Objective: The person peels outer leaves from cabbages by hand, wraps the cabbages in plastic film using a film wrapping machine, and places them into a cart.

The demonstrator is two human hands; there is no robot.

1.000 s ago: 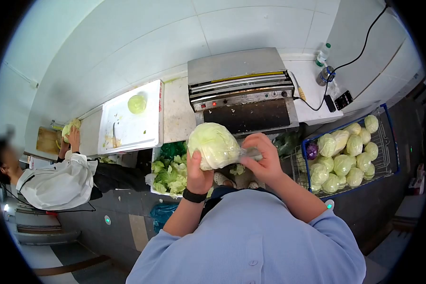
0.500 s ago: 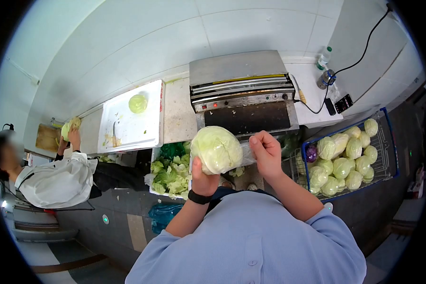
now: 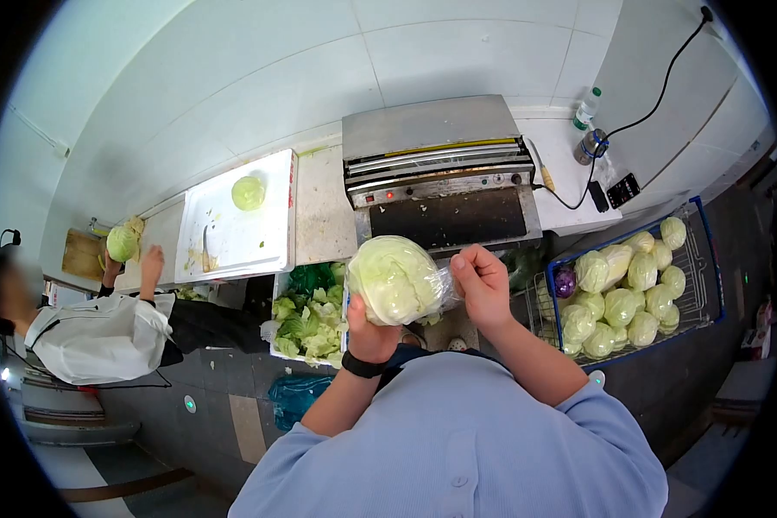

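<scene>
A pale green cabbage (image 3: 395,278) rests in my left hand (image 3: 370,332), whose fingers wrap under its left side. Clear plastic wrap covers the cabbage and bunches at its right end. My right hand (image 3: 483,289) pinches that bunched plastic wrap (image 3: 446,287) between thumb and fingers. Beyond my hands stands the wrapping machine (image 3: 440,160), with a red light lit on its front and a dark plate (image 3: 445,217) strewn with small scraps.
On the left, a white tray (image 3: 268,224) carries a cabbage (image 3: 249,193) and a knife (image 3: 205,249). Below it sits a box of loose leaves (image 3: 315,324). A blue-rimmed cart (image 3: 708,250) holds several wrapped cabbages (image 3: 622,306). A co-worker (image 3: 99,337) holds another cabbage (image 3: 123,244).
The cabbage has turned slightly in my left hand, and the plastic at its right end looks more gathered. The co-worker's right hand has come away from their cabbage.
</scene>
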